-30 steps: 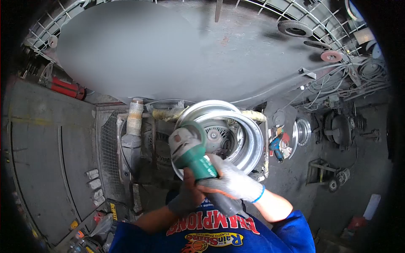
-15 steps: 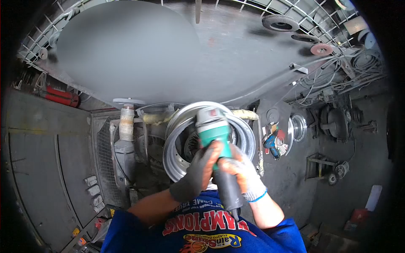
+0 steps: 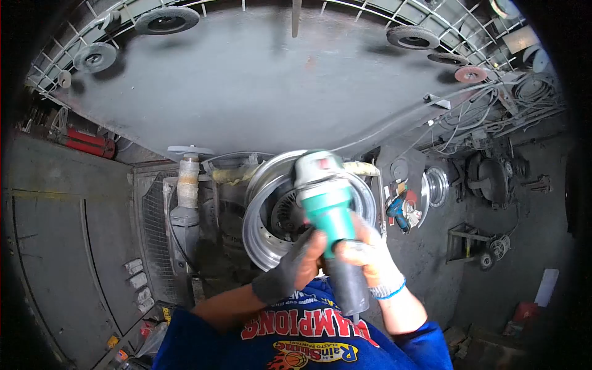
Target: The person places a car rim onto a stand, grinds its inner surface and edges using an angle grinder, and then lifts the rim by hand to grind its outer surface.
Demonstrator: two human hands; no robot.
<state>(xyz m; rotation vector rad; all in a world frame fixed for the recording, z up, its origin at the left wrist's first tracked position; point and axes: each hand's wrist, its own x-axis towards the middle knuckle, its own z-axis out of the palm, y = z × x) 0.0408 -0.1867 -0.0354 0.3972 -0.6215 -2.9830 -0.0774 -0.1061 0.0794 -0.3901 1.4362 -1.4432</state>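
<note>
A green and black angle grinder [image 3: 330,213] with a grey metal head is held in front of my chest, its head pointing away from me. My right hand [image 3: 368,254], in a pale glove with a blue-edged cuff, wraps round the grinder's body. My left hand [image 3: 298,265], in a grey glove, presses on the left side of the grinder; its fingers are partly hidden. Beneath the grinder head lies a silver wheel rim [image 3: 259,237], partly covered by it. Motion slightly blurs the grinder and hands.
A large grey panel [image 3: 246,86] stands ahead, with abrasive discs [image 3: 166,21] along its wire-mesh top edge. To the left is a wrapped pipe-like tool [image 3: 187,185]. A blue power tool [image 3: 399,211] and another rim [image 3: 437,187] lie to the right, with cables [image 3: 478,102] above.
The grinder and both hands have shifted slightly to the right. The grinder's head now looks larger. A blurred grey patch over the upper left is gone, showing discs there.
</note>
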